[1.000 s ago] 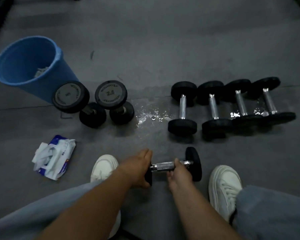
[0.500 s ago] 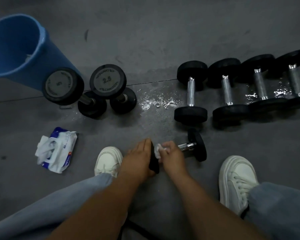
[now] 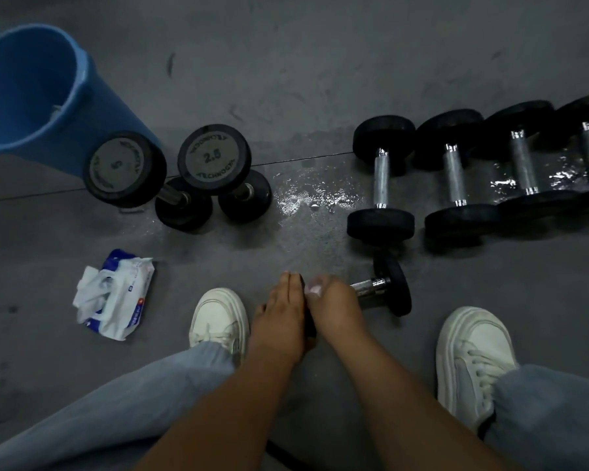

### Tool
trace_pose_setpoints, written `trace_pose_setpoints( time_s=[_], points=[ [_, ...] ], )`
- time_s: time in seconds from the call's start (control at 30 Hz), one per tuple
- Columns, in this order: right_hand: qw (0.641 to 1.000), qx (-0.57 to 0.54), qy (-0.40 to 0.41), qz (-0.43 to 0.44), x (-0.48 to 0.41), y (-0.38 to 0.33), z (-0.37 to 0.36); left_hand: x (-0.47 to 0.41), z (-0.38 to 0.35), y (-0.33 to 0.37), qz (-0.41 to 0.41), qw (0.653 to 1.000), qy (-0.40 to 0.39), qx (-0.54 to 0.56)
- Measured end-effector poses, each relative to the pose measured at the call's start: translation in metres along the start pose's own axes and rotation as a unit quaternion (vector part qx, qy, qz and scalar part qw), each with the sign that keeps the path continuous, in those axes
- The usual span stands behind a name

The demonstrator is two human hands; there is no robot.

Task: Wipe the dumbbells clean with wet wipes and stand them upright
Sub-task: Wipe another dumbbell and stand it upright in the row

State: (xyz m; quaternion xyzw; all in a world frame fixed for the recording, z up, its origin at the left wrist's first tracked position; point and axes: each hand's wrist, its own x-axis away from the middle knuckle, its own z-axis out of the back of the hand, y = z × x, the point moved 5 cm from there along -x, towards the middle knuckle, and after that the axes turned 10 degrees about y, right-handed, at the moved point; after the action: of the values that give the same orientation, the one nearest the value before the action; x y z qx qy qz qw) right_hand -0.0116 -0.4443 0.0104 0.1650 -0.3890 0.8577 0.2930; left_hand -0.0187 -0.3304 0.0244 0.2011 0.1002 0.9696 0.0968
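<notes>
A small black dumbbell [image 3: 388, 287] with a chrome handle lies on the floor between my feet. My left hand [image 3: 281, 311] lies against its left end plate with straight fingers, hiding most of that plate. My right hand [image 3: 330, 307] grips the handle close to the left plate with a white wet wipe [image 3: 315, 289] under its fingers. Two dumbbells [image 3: 215, 158] stand upright to the left, marked 5 and 2.5. Several dumbbells [image 3: 381, 180] lie in a row at the right.
A blue bucket [image 3: 31, 96] stands at the far left with used wipes inside. An open pack of wet wipes [image 3: 116, 294] lies on the floor at left. A wet patch [image 3: 313, 202] glistens between the dumbbell groups. My white shoes [image 3: 473, 355] flank my hands.
My right hand slid along the chrome handle with the wipe from its middle toward the left plate. My view shifted slightly closer and to the left.
</notes>
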Motion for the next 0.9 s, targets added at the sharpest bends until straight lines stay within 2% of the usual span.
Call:
trace_pose_setpoints(
  time_s=[0.07, 0.2, 0.27, 0.33, 0.43, 0.47, 0.53, 0.6, 0.7, 0.77, 0.83, 0.9],
  points=[
    [0.999, -0.039, 0.007, -0.019, 0.001, 0.001, 0.002, 0.001, -0.001, 0.000, -0.001, 1.000, 0.000, 0.001],
    [0.997, 0.073, -0.007, 0.035, 0.009, -0.001, 0.000, 0.003, -0.002, 0.000, 0.005, 1.000, 0.002, 0.009],
    [0.998, 0.028, 0.007, 0.056, 0.010, -0.005, 0.001, 0.000, -0.002, -0.001, 0.003, 1.000, 0.003, 0.012],
    [0.999, -0.011, 0.013, 0.030, 0.007, -0.001, 0.001, 0.000, -0.001, -0.001, 0.000, 1.000, -0.004, 0.005],
    [0.997, 0.074, -0.036, 0.007, 0.010, 0.009, -0.006, 0.003, 0.000, 0.001, 0.002, 1.000, -0.011, 0.007],
    [0.998, 0.051, -0.029, 0.006, 0.011, 0.011, -0.008, 0.002, 0.000, 0.002, 0.003, 1.000, -0.011, 0.011],
    [0.996, -0.084, 0.000, -0.015, 0.016, 0.011, -0.007, 0.001, 0.000, 0.000, 0.005, 1.000, -0.011, 0.015],
    [0.972, -0.214, 0.008, -0.098, 0.020, 0.024, -0.013, 0.000, -0.001, -0.001, 0.007, 1.000, -0.016, 0.012],
    [0.930, -0.280, -0.033, -0.235, 0.027, 0.050, -0.024, 0.001, -0.003, -0.001, 0.009, 1.000, -0.021, 0.012],
    [0.859, -0.388, -0.062, -0.328, 0.029, 0.056, -0.029, 0.001, -0.004, -0.001, 0.009, 1.000, -0.027, 0.013],
    [0.790, -0.474, -0.070, -0.384, 0.029, 0.057, -0.034, -0.001, -0.003, -0.002, 0.008, 1.000, -0.028, 0.010],
    [0.741, -0.514, -0.091, -0.423, 0.033, 0.056, -0.040, -0.002, -0.004, -0.003, 0.011, 0.999, -0.035, 0.013]
  ],
)
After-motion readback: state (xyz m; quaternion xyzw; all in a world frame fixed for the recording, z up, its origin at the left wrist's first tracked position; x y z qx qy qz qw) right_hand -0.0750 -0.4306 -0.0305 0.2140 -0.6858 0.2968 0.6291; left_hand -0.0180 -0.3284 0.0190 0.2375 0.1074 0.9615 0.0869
